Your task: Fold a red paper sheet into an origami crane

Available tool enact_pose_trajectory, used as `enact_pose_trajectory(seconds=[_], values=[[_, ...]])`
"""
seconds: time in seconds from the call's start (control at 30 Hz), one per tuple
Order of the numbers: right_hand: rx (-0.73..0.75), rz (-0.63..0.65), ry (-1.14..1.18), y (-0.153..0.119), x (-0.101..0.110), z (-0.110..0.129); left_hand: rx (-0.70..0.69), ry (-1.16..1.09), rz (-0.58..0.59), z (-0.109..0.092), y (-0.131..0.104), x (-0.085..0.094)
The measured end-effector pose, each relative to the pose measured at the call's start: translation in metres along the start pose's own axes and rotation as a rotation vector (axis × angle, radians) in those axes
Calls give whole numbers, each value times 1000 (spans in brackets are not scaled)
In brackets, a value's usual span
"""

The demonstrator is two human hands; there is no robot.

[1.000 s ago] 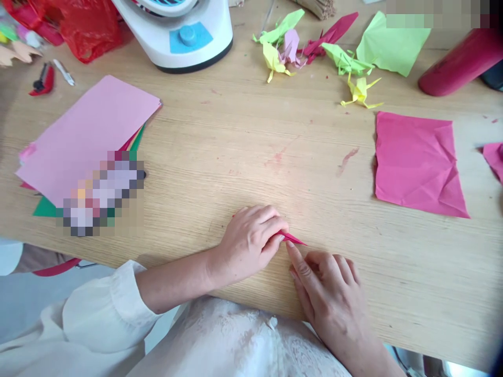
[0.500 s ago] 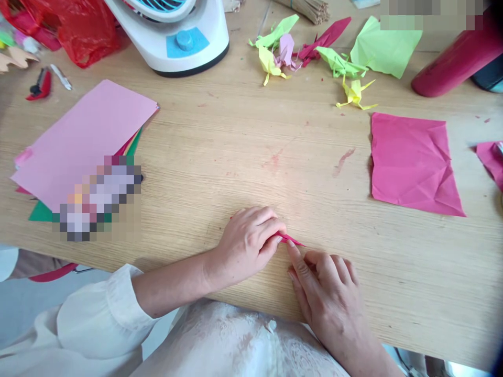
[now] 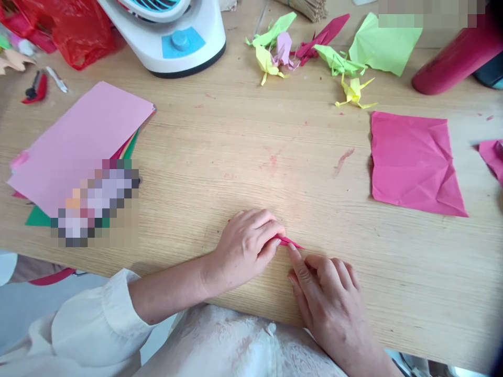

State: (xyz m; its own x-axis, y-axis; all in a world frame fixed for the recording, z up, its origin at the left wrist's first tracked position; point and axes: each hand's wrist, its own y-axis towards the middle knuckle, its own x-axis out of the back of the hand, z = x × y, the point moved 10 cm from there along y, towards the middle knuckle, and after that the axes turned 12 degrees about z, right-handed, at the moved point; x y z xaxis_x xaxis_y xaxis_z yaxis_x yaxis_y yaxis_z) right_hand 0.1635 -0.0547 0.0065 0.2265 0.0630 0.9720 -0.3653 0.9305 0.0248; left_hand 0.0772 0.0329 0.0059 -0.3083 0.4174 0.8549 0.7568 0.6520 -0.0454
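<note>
Near the front edge of the wooden table, my left hand (image 3: 249, 246) is closed on a narrow folded pink paper (image 3: 290, 242), whose pointed tip sticks out to the right. Most of the paper is hidden under the left fingers. The index fingertip of my right hand (image 3: 330, 298) rests on the paper just beside the left thumb. Its thumb lies apart below the index finger and its other fingers are curled, with nothing held in them.
A creased pink sheet (image 3: 412, 165) lies at the right, a pink paper stack (image 3: 84, 141) at the left. Folded paper figures (image 3: 353, 93), a green sheet (image 3: 385, 44), a dark red cylinder (image 3: 451, 63), a white device (image 3: 188, 50) and a red bag (image 3: 78, 34) stand or lie at the back.
The view has shifted slightly. Both hands keep nearly the same position at the folded pink paper.
</note>
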Motion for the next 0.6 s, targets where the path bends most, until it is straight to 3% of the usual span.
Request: enact_pose_trajectory(seconds=[0.6], values=[[-2,-16,45,1,3,-2,8,17,-2,0,1,1]])
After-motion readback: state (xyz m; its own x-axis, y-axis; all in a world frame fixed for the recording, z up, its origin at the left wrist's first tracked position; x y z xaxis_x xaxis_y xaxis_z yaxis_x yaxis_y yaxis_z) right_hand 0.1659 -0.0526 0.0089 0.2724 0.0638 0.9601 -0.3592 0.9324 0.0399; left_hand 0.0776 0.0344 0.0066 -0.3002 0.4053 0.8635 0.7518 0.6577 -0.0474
